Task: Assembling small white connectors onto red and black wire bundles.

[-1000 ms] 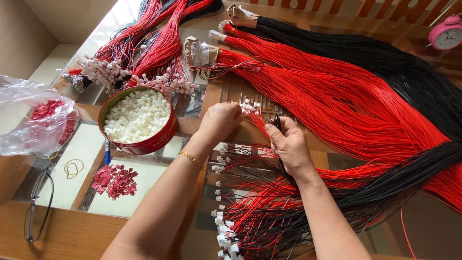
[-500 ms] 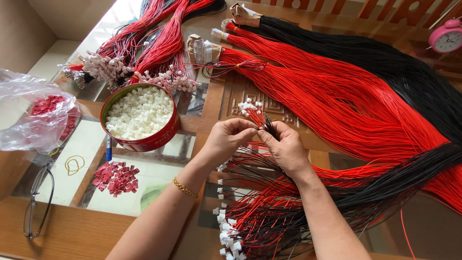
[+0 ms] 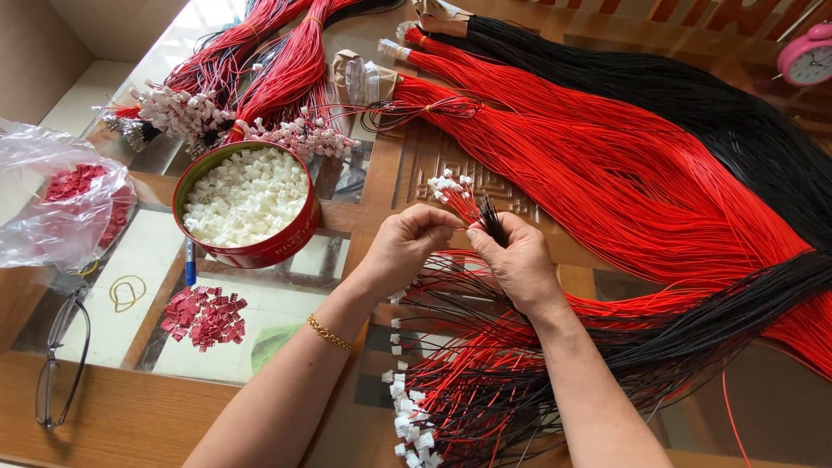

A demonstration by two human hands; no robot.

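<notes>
A great sheaf of red wires (image 3: 607, 165) and a band of black wires (image 3: 711, 113) sweep across the glass-topped table (image 3: 260, 342), and nearer the person a looser heap of finished red-and-black leads (image 3: 485, 381) lies with its white plugs fanned toward the table's edge. Left of these stands a round red tin of white connector housings (image 3: 247, 199), with a small pile of red connector pieces (image 3: 204, 314) below it and a clear plastic bag (image 3: 65, 204) further left. Compared with a second ago, the left hand (image 3: 403, 247) has come back from beside the tin and met the right hand (image 3: 518, 264) above the heap. Both now pinch a small bundle of wire ends (image 3: 472, 204), fingers closed narrowly around it, its white-tipped ends fanning upward. The hands seem to have turned from fetching to working on the held ends.
</notes>
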